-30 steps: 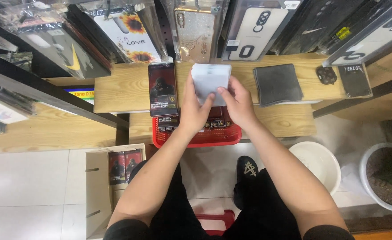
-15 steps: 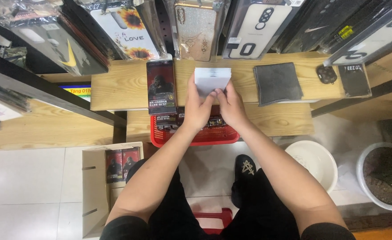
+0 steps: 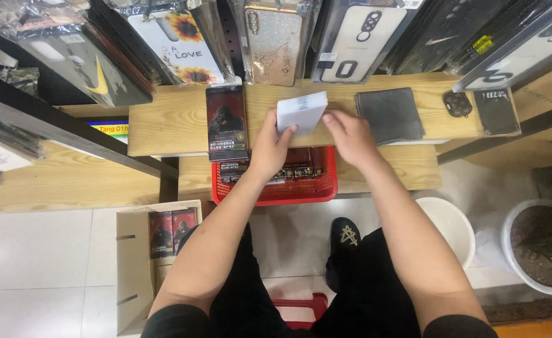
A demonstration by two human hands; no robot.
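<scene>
A stack of white flat packets (image 3: 301,112) stands on edge on the wooden shelf (image 3: 163,128). My left hand (image 3: 271,149) grips its left side and my right hand (image 3: 350,134) holds its right side. Just left of my left hand lies a dark printed screen-protector box (image 3: 226,122). Below both hands sits a red plastic basket (image 3: 316,191) with more dark boxes in it.
A dark grey cloth (image 3: 390,114) and small dark items (image 3: 458,103) lie on the shelf to the right. Phone cases hang above. An open cardboard box (image 3: 135,263) with dark packets stands on the floor at left, a white bucket (image 3: 448,225) and plant pot (image 3: 542,250) at right.
Both hands have carried the white stack slightly up and forward over the shelf; the stack now sits lower against the wood, with the right hand shifted further right.
</scene>
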